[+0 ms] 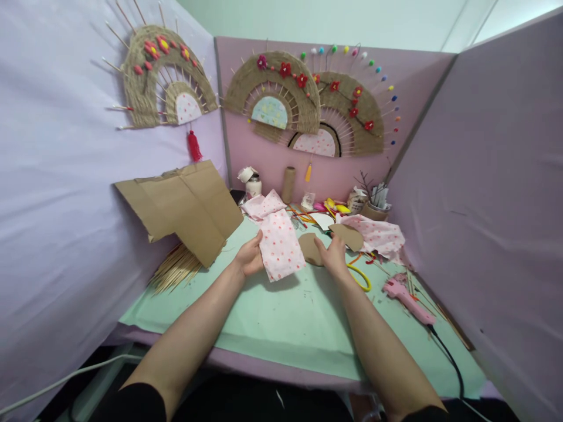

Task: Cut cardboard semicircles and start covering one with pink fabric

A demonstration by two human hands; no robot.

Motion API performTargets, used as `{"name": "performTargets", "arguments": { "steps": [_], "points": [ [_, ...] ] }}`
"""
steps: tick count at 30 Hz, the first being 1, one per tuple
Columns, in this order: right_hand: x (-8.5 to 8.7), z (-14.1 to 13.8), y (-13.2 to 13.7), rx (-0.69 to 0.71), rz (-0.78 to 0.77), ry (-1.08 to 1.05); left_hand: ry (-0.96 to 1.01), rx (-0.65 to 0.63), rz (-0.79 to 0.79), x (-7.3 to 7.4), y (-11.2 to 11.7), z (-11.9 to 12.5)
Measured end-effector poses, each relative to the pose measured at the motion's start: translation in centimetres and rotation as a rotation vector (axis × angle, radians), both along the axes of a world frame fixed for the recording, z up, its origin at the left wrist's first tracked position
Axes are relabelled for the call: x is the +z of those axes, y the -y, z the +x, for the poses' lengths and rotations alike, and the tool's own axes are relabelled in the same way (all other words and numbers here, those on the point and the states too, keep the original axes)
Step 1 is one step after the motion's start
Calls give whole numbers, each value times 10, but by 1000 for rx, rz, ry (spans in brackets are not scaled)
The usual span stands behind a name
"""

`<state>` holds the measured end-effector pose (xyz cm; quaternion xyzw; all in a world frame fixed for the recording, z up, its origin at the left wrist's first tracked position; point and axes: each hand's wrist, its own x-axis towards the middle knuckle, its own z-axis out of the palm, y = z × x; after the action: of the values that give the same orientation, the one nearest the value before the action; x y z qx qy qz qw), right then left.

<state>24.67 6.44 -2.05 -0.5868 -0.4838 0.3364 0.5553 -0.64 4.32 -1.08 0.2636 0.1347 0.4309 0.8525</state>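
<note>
My left hand (pixel 250 255) is closed on the edge of a pale pink cloth piece with red dots (pixel 281 246), holding it over the table. The cloth hangs nearly flat, with its thumb side gripped at the left. At the centre right, my right hand (pixel 334 255) has its thumb on a rounded brown cardboard piece (pixel 310 250); its other fingers are partly hidden. A second curved cardboard piece (pixel 349 237) lies just beyond those fingers. Scissors with yellow handles (pixel 360 277) rest beside my right wrist, their blades partly covered.
A pink glue gun (pixel 409 300) with a black cord lies at the right. More dotted cloth (pixel 373 234) is heaped behind it. Thin wooden sticks (pixel 178 269) and a large cardboard sheet (pixel 189 205) sit left. Twine-covered fan decorations (pixel 275 88) hang on the partitions.
</note>
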Motion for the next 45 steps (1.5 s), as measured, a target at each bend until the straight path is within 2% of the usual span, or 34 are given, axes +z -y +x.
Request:
{"name": "performTargets", "arguments": {
  "steps": [2,5,7,12,17,23,26,29,33,40,45],
  "points": [
    [1,-7,5,97,-23,22,-50,-35,-8,-1,4,6],
    [4,-21,15,357,-176,-177,-90,-105,8,-7,8,16],
    [5,-28,21,425,-222,-290,-92,-156,33,-11,9,21],
    [8,-35,33,231,-15,-212,-119,-186,86,-6,16,22],
    [16,-40,41,161,129,-257,-94,-73,174,-6,23,19],
    [14,-38,43,149,140,-36,-201,-70,20,-17,17,34],
    [11,-35,41,144,182,69,-203,-29,-24,-16,16,39],
    [10,-34,39,153,210,133,-177,-41,-34,-12,18,39],
    [12,-33,38,144,198,80,-147,-72,-22,-8,20,34],
    [11,-33,37,202,4,83,-105,9,-27,-5,12,24],
    [9,-36,37,240,-8,19,-97,13,16,-4,10,20]
  ]
}}
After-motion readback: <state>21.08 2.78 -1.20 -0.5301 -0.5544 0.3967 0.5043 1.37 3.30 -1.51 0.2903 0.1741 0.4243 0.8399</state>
